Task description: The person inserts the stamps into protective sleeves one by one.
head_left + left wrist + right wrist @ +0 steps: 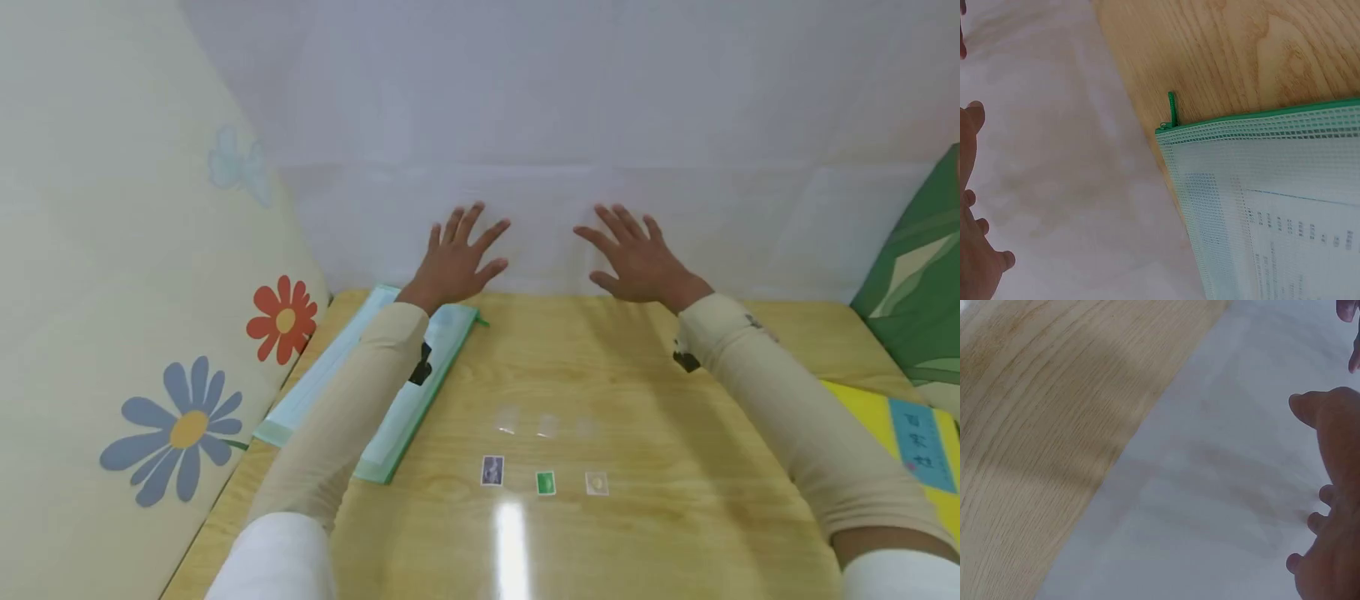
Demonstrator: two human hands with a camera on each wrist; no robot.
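No piece appears to be handled at this moment; a pause between actions is suggested, with the left hand (453, 265) and the right hand (639, 262) held forward over the far edge of the table (637, 542). The fingers of both are spread wide and nothing is gripped; whether the white sheet (540, 125) behind is touched cannot be told. A dark stamp (492, 471), a green stamp (545, 482) and a pale stamp (597, 483) are laid flat in a loose row, nearer the wearer than the hands and well apart from them. For any of these to be lifted, a hand would have to be drawn back and lowered, and a thin edge pinched between fingertip and thumb.

The wood-grained table is marked by a bright reflection below the row, and faint clear pieces (546, 427) are seen just beyond it. A mesh pouch (397, 437), with printed paper showing through, is partly hidden by the left forearm. A yellow book (855, 410) is placed at the right, and the left wall is decorated with a red flower (285, 321) and a blue flower (189, 431)
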